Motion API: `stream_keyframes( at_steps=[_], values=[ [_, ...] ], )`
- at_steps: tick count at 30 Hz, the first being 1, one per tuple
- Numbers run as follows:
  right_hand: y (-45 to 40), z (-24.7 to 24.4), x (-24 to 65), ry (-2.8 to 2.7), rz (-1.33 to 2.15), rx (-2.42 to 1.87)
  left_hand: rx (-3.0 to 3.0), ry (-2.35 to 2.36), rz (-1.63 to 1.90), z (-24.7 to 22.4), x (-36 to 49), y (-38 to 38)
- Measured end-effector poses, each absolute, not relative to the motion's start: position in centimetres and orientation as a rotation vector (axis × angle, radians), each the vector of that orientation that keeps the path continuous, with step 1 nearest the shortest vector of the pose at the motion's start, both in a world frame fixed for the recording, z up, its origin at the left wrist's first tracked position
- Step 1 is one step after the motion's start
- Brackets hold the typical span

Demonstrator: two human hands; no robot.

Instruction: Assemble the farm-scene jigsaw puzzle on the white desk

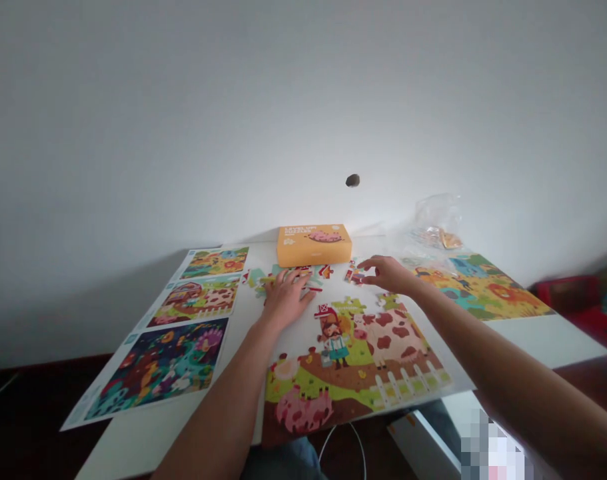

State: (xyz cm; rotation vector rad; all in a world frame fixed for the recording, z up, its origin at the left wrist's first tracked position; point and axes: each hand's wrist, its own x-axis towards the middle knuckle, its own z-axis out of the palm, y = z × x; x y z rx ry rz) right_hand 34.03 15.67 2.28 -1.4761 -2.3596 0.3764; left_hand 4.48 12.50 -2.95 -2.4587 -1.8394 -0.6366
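Note:
A partly assembled farm jigsaw puzzle point(353, 373) lies in front of me, showing a cow, a farmer, a pig and a white fence. Beyond its upper left edge, my left hand point(286, 298) rests flat with its fingers spread, over and beside loose puzzle pieces point(258, 280). My right hand point(387, 273) is at the back right, thumb and fingers curled onto a small puzzle piece point(354, 275). Another loose piece with a red barn part point(326, 272) lies between the two hands. A green piece point(387, 301) lies at the puzzle's top edge.
A yellow puzzle box point(314, 245) stands at the back against the wall. On the left lies a sheet with three printed pictures point(233, 313). At right are an animal puzzle point(493, 287) and a clear plastic bag point(437, 217) with pieces inside. The white table point(533, 340) ends near me.

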Motion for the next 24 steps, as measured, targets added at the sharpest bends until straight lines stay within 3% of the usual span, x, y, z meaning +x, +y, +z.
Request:
stream_keyframes(
  at_steps=[8,17,24],
  values=[
    [16.3,-2.1,34.4,-2.246,0.190,-1.488,-2.576,-1.763,-0.806,-3.5,3.2,12.9],
    [15.9,-1.4,33.2,-2.376,0.112,-1.423,-2.604,-1.707,-0.844,-3.0,3.1,12.9],
    [15.8,-1.2,33.4,-2.193,0.068,-1.727,-2.575,-1.748,-0.831,-2.5,3.1,12.7]
  ],
)
